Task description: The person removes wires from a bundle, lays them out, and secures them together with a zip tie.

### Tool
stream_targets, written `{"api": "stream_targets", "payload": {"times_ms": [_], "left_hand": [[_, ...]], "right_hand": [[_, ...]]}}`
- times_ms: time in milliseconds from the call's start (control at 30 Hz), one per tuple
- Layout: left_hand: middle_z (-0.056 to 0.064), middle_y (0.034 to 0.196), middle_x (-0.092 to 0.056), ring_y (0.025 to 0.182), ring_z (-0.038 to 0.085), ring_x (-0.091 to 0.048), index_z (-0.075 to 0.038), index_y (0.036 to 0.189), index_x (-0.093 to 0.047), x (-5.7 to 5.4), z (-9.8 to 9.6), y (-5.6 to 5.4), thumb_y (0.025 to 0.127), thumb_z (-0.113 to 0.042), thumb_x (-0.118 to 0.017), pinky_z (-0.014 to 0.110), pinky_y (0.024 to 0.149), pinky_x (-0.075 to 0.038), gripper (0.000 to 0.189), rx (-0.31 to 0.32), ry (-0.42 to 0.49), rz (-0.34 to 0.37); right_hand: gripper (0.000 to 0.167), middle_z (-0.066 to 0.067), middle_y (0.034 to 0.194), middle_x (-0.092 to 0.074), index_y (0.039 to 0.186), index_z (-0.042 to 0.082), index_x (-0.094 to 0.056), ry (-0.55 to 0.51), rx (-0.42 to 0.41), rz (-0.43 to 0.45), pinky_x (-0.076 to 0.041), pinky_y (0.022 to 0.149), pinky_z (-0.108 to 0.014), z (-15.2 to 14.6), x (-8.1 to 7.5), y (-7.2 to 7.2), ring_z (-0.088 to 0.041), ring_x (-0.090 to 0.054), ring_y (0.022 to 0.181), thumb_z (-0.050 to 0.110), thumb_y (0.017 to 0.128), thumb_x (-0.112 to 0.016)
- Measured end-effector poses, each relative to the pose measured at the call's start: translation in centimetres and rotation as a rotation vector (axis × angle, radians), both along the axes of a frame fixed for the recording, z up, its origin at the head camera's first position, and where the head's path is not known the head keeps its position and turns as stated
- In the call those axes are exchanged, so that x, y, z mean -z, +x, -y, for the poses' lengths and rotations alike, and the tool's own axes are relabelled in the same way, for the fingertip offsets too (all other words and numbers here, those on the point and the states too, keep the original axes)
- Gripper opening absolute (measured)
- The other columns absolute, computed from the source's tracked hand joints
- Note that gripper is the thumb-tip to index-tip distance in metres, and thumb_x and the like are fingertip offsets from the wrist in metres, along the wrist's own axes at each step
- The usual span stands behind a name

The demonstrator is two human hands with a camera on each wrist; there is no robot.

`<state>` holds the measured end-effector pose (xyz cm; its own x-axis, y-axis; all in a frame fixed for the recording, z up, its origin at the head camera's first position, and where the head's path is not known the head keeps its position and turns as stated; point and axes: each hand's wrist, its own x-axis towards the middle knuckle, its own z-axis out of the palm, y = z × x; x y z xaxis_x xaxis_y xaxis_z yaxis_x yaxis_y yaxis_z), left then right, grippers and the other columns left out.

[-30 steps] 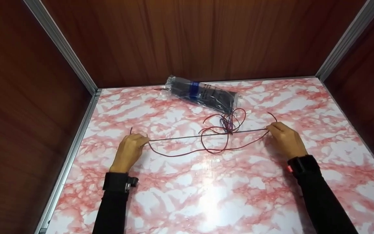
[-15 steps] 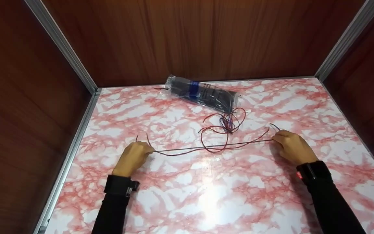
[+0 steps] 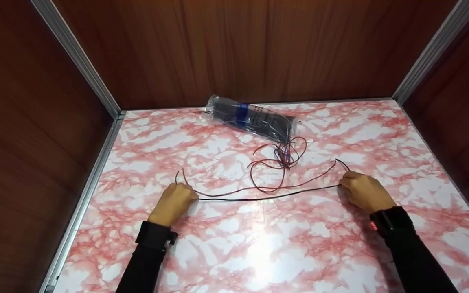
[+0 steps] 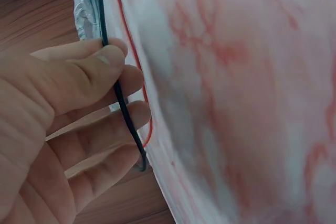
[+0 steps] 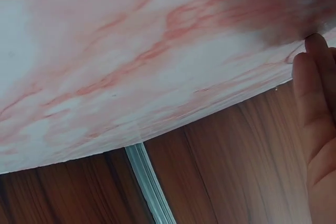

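A thin black wire runs across the near side of the table between both hands, sagging slightly. My left hand pinches it close to one end; in the left wrist view the thumb presses the black wire against the index finger, and its tail lies along the other fingers. Near the opposite end, my right hand grips the wire, with a short tail sticking out beyond the fingers. The right wrist view shows only part of the right hand, its grip mostly hidden. A red wire lies just beyond the black one.
Behind the red wire sits a loose tangle of red, purple and dark wires. A clear plastic bag with dark contents and a blue band lies by the back wall. Brown wood-grain panels enclose the marbled table at the back and sides.
Both hands have come nearer to the body with the black wire, away from the tangle. The taut wire now sags, and the red wire stays behind on the table, no longer at the hands.
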<state>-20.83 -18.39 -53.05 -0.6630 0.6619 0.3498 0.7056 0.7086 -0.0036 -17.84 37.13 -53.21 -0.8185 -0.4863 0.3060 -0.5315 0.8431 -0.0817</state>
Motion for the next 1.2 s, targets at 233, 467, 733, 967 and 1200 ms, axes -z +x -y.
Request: {"api": "stream_targets", "payload": {"times_ms": [233, 467, 733, 967, 1200], "left_hand": [[0.007, 0.063, -0.065, 0.061, 0.028, -0.059, -0.012, 0.069, -0.074, 0.3, 0.0, -0.5, 0.074, 0.004, -0.072, 0.046, 0.068, -0.046, 0.016, -0.041, -0.026, -0.064], [0.007, 0.063, -0.063, 0.063, 0.029, -0.057, -0.008, 0.065, -0.068, 0.1, 0.0, -1.0, 0.071, 0.009, -0.066, 0.046, 0.068, -0.046, 0.018, -0.022, 0.04, -0.081], [0.008, 0.059, -0.058, 0.058, 0.029, -0.054, -0.007, 0.06, -0.061, -1.1, -0.9, -1.4, 0.073, 0.006, -0.064, 0.044, 0.061, -0.046, 0.019, -0.014, 0.007, -0.134], [0.006, 0.061, -0.057, 0.057, 0.027, -0.053, -0.008, 0.061, -0.061, -1.5, -4.0, -3.2, 0.074, 0.007, -0.063, 0.04, 0.057, -0.046, 0.019, 0.031, 0.059, -0.097], [0.006, 0.066, -0.059, 0.062, 0.027, -0.059, -0.008, 0.067, -0.065, -1.6, -6.4, -4.3, 0.078, 0.005, -0.062, 0.039, 0.058, -0.05, 0.017, 0.062, 0.024, -0.008]], "right_hand": [[0.023, -0.013, 0.094, -0.065, 0.095, 0.003, -0.072, -0.01, 0.024, -0.027, -0.053, 0.066, -0.045, 0.7, 0.1, -1.0, -0.032, -0.066, 0.082, -0.011, 0.078, -0.067], [0.019, -0.012, 0.093, -0.064, 0.093, 0.004, -0.07, 0.0, 0.03, -0.07, -0.052, 0.064, -0.044, 1.2, -0.3, -1.6, -0.031, -0.065, 0.079, -0.008, 0.079, -0.069], [0.01, -0.005, 0.078, -0.056, 0.08, 0.007, -0.064, -0.09, -0.061, -0.202, -0.046, 0.05, -0.039, 5.0, -2.6, -2.8, -0.022, -0.056, 0.06, -0.002, 0.083, -0.066], [0.016, -0.003, 0.081, -0.062, 0.09, 0.009, -0.071, -0.017, -0.173, -0.088, -0.05, 0.05, -0.038, 11.0, -3.0, -5.5, -0.021, -0.061, 0.064, -0.003, 0.08, -0.066], [0.015, -0.001, 0.08, -0.063, 0.086, 0.015, -0.071, 0.086, -0.196, 0.038, -0.049, 0.049, -0.042, 13.6, -1.9, -6.7, -0.024, -0.063, 0.065, 0.004, 0.076, -0.075]]}}
